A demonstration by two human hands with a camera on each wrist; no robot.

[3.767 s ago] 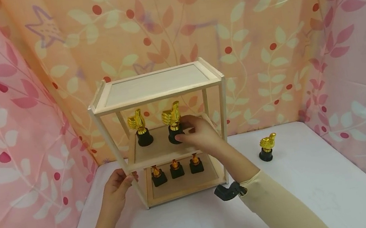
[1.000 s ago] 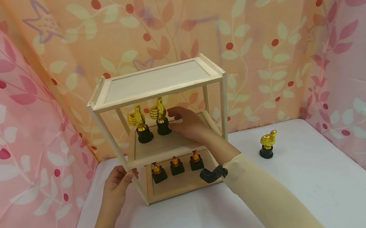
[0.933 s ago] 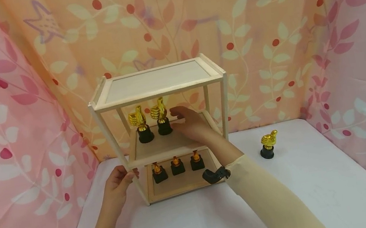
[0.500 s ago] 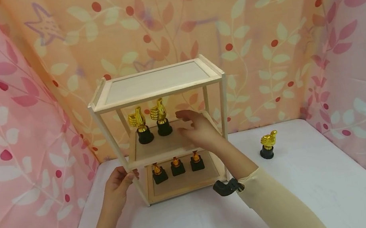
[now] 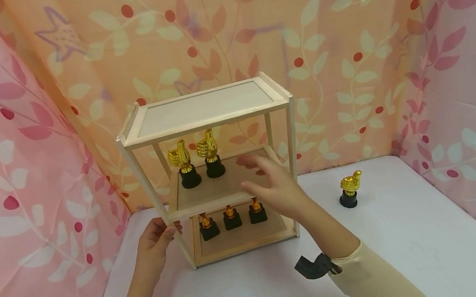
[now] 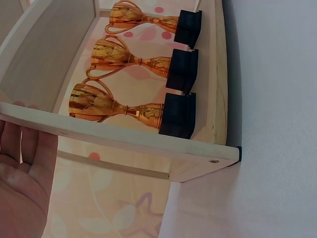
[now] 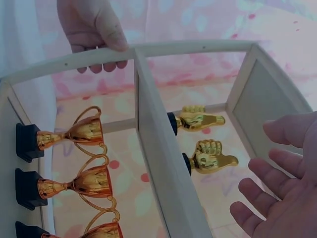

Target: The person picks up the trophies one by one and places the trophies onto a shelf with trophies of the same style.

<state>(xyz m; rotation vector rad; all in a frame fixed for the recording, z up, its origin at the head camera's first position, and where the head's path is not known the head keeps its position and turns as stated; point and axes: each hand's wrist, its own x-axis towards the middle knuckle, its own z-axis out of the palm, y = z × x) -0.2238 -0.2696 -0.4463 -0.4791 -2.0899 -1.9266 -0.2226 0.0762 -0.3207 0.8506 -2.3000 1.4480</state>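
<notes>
My left hand (image 5: 152, 246) grips the left front post of a pale wooden shelf rack (image 5: 224, 204), its fingers curled round the wood. On the middle shelf stand two gold thumbs-up trophies on round black bases, the left trophy (image 5: 187, 163) near the post and the right trophy (image 5: 211, 154) beside it. My right hand (image 5: 277, 186) is at the shelf's front right with fingers spread, holding nothing, apart from both trophies. The right wrist view shows the open palm next to the thumbs-up trophy (image 7: 210, 156). Below, three gold cup trophies (image 6: 119, 59) line the bottom shelf.
Another gold thumbs-up trophy (image 5: 350, 189) stands on the white tabletop (image 5: 403, 231) to the right of the rack. The rack's top panel (image 5: 205, 106) lies above the trophies. Patterned cloth (image 5: 325, 49) walls the back and both sides.
My right hand has let go of the right trophy, which now stands further left and back on the middle shelf, and has drawn back toward the front right. My left hand stays on the post.
</notes>
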